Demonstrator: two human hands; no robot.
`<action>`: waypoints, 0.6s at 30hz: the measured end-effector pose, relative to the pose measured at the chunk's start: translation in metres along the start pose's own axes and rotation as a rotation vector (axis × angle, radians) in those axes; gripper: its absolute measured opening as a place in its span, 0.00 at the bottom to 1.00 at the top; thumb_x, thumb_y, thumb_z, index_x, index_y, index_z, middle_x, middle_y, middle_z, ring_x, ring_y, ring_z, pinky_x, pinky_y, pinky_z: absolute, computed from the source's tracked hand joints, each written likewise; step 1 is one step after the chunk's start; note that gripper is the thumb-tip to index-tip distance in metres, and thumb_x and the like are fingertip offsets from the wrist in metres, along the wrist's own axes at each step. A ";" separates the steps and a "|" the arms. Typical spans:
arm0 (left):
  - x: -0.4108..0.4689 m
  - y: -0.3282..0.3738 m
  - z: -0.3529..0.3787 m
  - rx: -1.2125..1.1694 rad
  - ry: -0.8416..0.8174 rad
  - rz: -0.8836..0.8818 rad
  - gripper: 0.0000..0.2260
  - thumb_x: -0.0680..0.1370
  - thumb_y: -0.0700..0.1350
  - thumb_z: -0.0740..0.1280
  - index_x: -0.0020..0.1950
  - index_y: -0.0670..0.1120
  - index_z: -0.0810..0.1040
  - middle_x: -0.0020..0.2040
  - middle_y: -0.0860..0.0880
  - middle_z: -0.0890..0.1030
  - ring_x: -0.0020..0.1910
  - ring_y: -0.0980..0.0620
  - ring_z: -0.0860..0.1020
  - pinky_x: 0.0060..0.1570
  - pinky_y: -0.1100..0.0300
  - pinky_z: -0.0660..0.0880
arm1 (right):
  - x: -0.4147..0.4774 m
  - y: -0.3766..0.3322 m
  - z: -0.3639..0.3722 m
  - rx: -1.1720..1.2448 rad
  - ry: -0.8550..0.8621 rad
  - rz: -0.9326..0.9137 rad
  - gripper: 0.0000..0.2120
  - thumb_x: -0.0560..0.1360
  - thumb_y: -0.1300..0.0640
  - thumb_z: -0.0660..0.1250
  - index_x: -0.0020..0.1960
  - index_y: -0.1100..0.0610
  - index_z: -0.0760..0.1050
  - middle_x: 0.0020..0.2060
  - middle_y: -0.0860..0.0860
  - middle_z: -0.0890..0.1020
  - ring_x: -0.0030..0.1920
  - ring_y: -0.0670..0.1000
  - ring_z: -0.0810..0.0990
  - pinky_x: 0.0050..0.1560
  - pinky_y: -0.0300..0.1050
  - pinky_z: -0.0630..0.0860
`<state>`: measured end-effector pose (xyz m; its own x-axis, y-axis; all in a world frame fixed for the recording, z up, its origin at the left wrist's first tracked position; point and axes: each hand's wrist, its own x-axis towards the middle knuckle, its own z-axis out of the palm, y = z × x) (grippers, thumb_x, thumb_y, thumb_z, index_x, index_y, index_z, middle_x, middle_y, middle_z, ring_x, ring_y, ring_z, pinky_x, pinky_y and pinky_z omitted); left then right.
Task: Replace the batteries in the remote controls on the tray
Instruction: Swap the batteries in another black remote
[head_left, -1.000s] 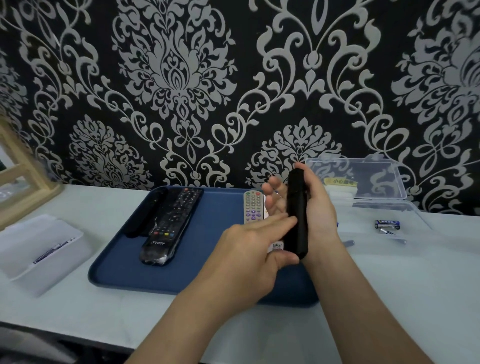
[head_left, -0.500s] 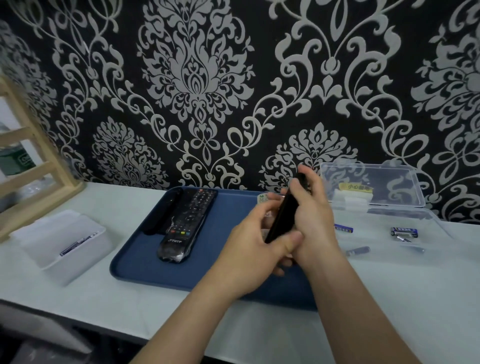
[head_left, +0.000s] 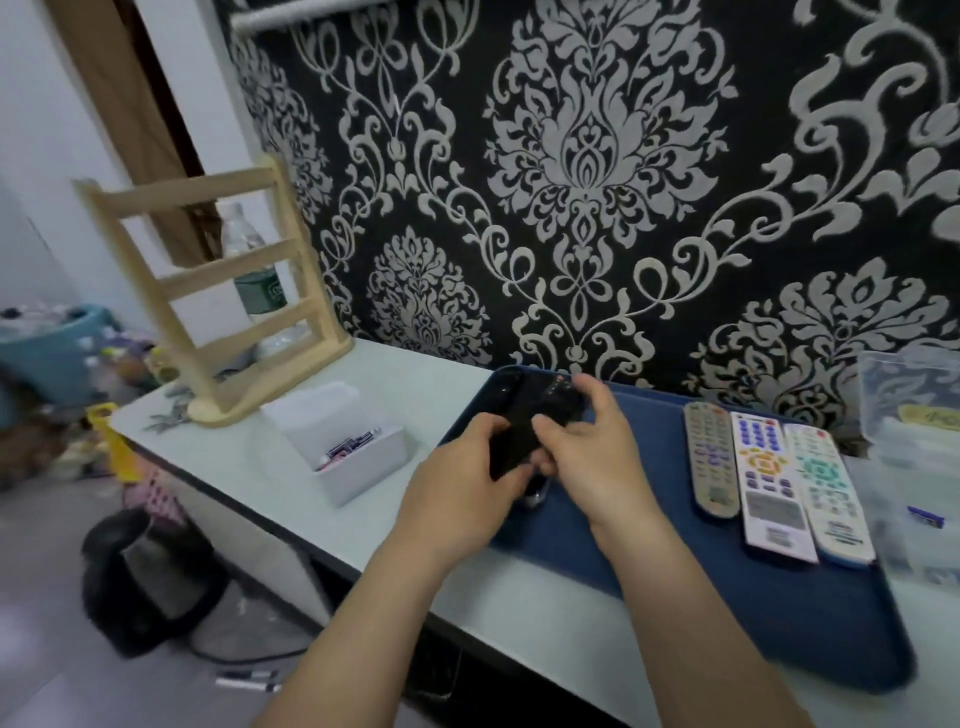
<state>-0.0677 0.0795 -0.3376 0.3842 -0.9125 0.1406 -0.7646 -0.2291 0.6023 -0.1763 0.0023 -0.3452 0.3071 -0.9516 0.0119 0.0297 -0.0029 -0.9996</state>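
A black remote (head_left: 511, 441) is held over the left part of the blue tray (head_left: 675, 587). My left hand (head_left: 462, 493) grips its near end. My right hand (head_left: 592, 447) closes around its middle from the right. Another black remote (head_left: 563, 397) lies on the tray behind my hands, mostly hidden. Three light remotes lie side by side on the tray's right part: a grey one (head_left: 710, 457), a white one with blue and orange buttons (head_left: 769, 486) and a white one with green buttons (head_left: 826, 493).
A white box (head_left: 358, 452) holding batteries stands on the white table left of the tray. A wooden rack (head_left: 218, 291) with a water bottle (head_left: 252, 270) behind it stands at the table's left end. A clear plastic box (head_left: 914, 431) is at the right. A kettle (head_left: 150, 577) sits on the floor.
The view has swung left and down. Both hands carried the black remote from the tray's right side to its left part, where they now hold it low.
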 end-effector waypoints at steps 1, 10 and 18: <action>0.002 -0.004 0.000 0.012 0.026 -0.018 0.21 0.75 0.54 0.67 0.66 0.55 0.68 0.56 0.52 0.81 0.55 0.50 0.78 0.52 0.55 0.75 | 0.004 0.006 0.008 -0.022 -0.001 0.001 0.26 0.77 0.63 0.66 0.71 0.47 0.64 0.37 0.52 0.83 0.32 0.46 0.79 0.36 0.45 0.77; 0.020 0.019 0.037 0.106 -0.107 0.328 0.27 0.74 0.47 0.68 0.72 0.51 0.65 0.61 0.47 0.75 0.60 0.47 0.73 0.58 0.54 0.72 | 0.020 0.011 -0.019 -0.192 0.296 0.024 0.11 0.75 0.62 0.69 0.48 0.45 0.74 0.47 0.50 0.85 0.52 0.51 0.82 0.60 0.55 0.77; 0.032 0.032 0.049 0.342 0.040 0.322 0.11 0.77 0.50 0.67 0.58 0.53 0.80 0.56 0.52 0.76 0.57 0.48 0.67 0.51 0.55 0.73 | 0.011 0.006 -0.044 -0.664 0.087 0.037 0.19 0.79 0.62 0.60 0.69 0.57 0.73 0.66 0.54 0.77 0.66 0.53 0.74 0.62 0.40 0.67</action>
<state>-0.1055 0.0266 -0.3526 0.1141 -0.9433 0.3116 -0.9722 -0.0413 0.2307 -0.2144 -0.0212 -0.3526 0.2179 -0.9760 0.0032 -0.5797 -0.1321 -0.8041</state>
